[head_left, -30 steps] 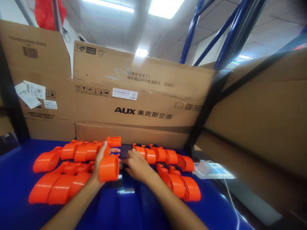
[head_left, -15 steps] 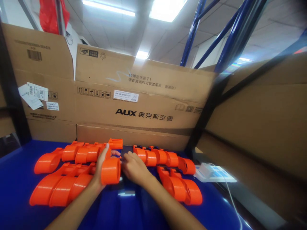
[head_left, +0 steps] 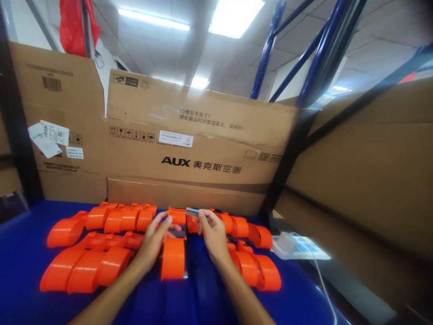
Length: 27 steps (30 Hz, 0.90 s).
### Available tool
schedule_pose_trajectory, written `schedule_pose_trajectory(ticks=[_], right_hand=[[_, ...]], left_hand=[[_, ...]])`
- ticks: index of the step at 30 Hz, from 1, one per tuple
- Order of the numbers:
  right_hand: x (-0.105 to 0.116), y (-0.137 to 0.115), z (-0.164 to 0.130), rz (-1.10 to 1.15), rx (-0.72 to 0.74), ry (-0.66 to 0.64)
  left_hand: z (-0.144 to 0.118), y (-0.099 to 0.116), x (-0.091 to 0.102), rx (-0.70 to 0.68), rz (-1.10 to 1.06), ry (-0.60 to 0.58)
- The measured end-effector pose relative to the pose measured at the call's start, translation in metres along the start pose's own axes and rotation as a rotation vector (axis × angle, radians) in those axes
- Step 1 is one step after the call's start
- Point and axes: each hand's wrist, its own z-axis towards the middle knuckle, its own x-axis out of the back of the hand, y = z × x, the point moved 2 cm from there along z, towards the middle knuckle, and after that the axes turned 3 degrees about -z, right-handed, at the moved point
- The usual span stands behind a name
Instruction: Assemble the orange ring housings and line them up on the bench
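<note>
Orange housings (head_left: pixel 84 264) smooth glossy plastic; table (head_left: pixel 20 253) shiny blue; boxes (head_left: pixel 189 149) matt brown cardboard, paper labels.

Both hands (head_left: pixel 182 237) hold orange part (head_left: pixel 173 257)

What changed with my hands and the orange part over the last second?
The orange part went from upright in the left hand to lying flat between both hands. The right hand lifted off the table and now pinches a small dark piece above it. The orange rows and boxes stayed put.
</note>
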Motion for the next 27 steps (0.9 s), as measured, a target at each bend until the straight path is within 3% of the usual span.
schedule_pose_trajectory(ticks=[6,11,23,27], right_hand=[[0.008,0.000,0.004,-0.020,0.001,0.016],[0.008,0.005,0.004,0.005,-0.018,-0.022],[0.006,0.006,0.002,-0.040,-0.013,-0.105],[0.008,0.004,0.001,-0.023,-0.038,-0.032]], left_hand=[[-0.002,-0.004,-0.001,0.065,-0.004,-0.036],[-0.003,-0.001,-0.004,0.073,-0.057,-0.022],[0.001,-0.007,0.000,0.090,-0.009,-0.108],[0.001,-0.010,0.003,0.124,0.003,-0.068]])
